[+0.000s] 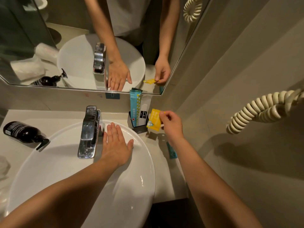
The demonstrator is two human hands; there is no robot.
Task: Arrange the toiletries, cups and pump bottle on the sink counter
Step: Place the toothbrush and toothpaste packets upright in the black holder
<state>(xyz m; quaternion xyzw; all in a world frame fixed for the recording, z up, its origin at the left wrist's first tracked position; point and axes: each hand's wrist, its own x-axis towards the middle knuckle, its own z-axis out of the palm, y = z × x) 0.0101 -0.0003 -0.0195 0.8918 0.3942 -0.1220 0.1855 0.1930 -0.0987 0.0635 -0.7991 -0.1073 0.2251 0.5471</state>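
right hand (171, 124) pinches yellow sachet (153, 119) beside black holder (139, 127); left hand (116, 145) flat, fingers straight, over basin (49, 162).

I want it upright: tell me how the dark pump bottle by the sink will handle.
Lying on its round side, the pump bottle would probably roll if pushed. Its glossy body may be slippery. Opaque walls hide the fill, so weight is unclear.

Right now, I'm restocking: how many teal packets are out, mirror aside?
2: upright teal packet in the black holder; flat teal packet on the counter by the right forearm. Others may be hidden.
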